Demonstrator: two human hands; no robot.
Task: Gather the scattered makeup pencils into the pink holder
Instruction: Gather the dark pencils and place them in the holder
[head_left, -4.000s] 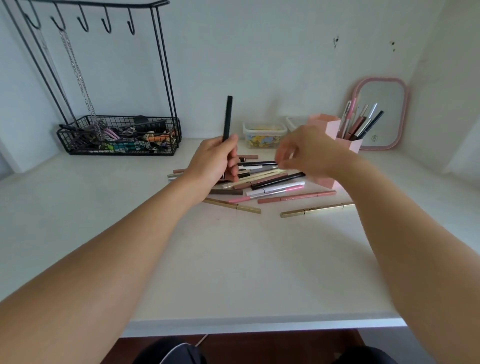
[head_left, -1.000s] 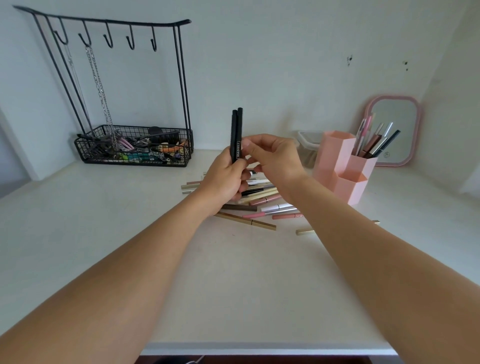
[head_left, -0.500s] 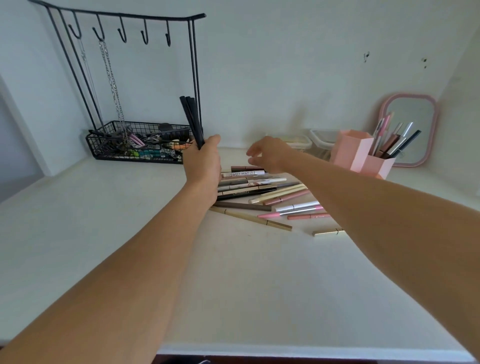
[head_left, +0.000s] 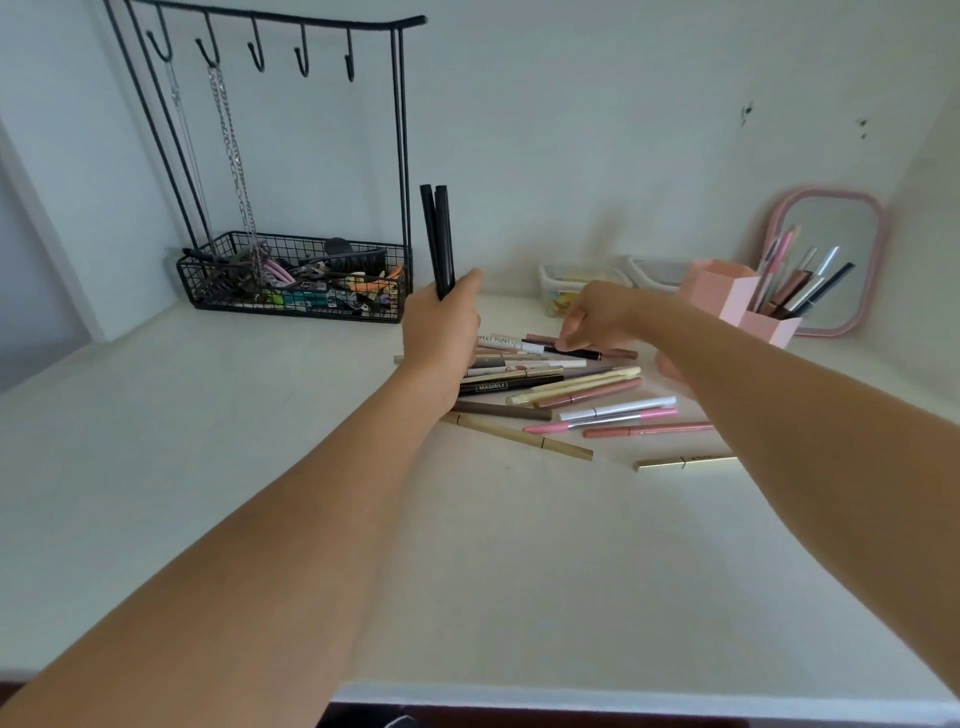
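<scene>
**Black wire, clear plastic, pink plastic: what holds what**

Black wire forms the basket (head_left: 291, 283) at the far left of my bench (head_left: 260, 493), under a rack of hooks (head_left: 260, 47) with a chain (head_left: 234, 156) hanging down; the basket is crammed with clips and small tools I cannot sort out. My left hand (head_left: 441, 332) is clamped round two black pencils (head_left: 439, 239), held side by side and nearly upright above the pile. Below and to the right lie the scattered pencils (head_left: 561, 389), mostly side by side and some crossing: black, brown, cream, white, pink and rose barrels, with one gold pencil (head_left: 685, 461) apart at the near right. My right hand (head_left: 597, 314) reaches over the far edge of the pile, fingertips pinched down at a black pencil with a thin tip (head_left: 571, 352); I cannot tell whether it is gripped yet. Behind that hand sit two clear tubs (head_left: 576, 280), one with yellowish contents. Furthest right, the pink holder (head_left: 737, 304) stands in front of a pink-framed mirror (head_left: 831, 260); its rear compartment holds several pencils leaning right, and its front low compartment looks unfilled.
</scene>
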